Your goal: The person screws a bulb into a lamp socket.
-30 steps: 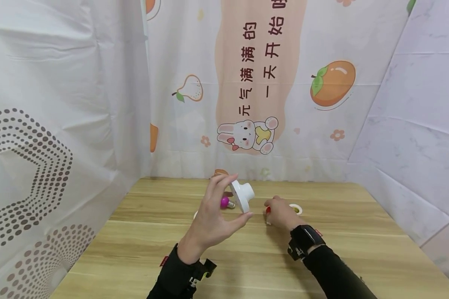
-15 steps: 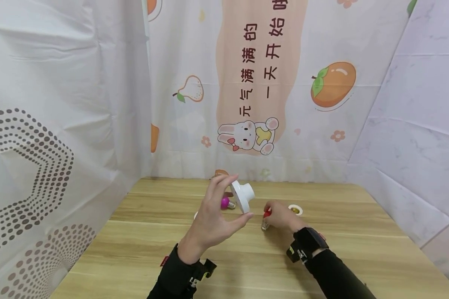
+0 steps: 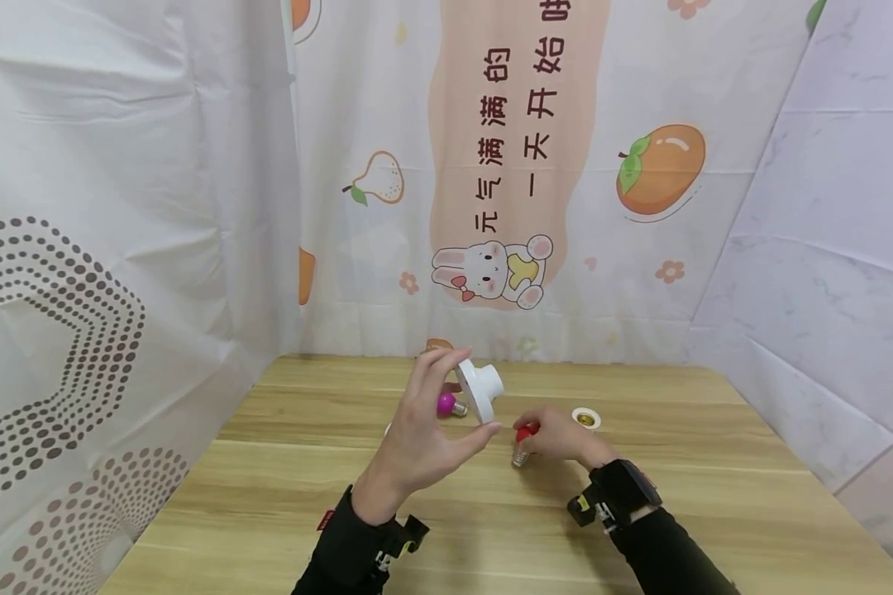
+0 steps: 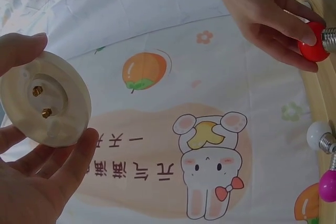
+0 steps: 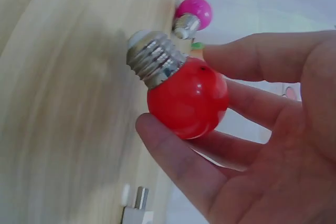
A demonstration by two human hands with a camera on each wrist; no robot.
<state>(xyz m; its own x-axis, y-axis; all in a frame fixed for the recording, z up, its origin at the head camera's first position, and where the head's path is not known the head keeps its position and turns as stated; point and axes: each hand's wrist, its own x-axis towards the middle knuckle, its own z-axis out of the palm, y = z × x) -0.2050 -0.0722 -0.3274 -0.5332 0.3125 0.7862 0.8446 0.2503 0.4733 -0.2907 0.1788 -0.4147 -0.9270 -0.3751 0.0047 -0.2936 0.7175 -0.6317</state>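
Observation:
My left hand (image 3: 417, 442) holds a white lamp holder (image 3: 480, 392) by its rim, thumb and fingers on opposite sides, raised above the table. In the left wrist view its flat back, with two brass screws, faces the camera. My right hand (image 3: 568, 436) pinches a red light bulb (image 5: 189, 98) by its round glass, low over the table. The bulb's threaded metal base (image 5: 155, 59) points away from the palm. Behind the left hand lies a magenta bulb (image 3: 446, 404), and beside it a white bulb (image 4: 319, 136) shows in the left wrist view.
Another white lamp holder (image 3: 586, 419) with a brass-coloured inside lies on the wooden table (image 3: 506, 529), right of and behind the right hand. A metal piece (image 5: 135, 211) of unclear kind shows low in the right wrist view. Printed curtains (image 3: 372, 273) surround the table.
My right hand has drawn the red bulb a little left and nearer to me, so the bulb and the lamp holder behind show more. The left hand keeps its place.

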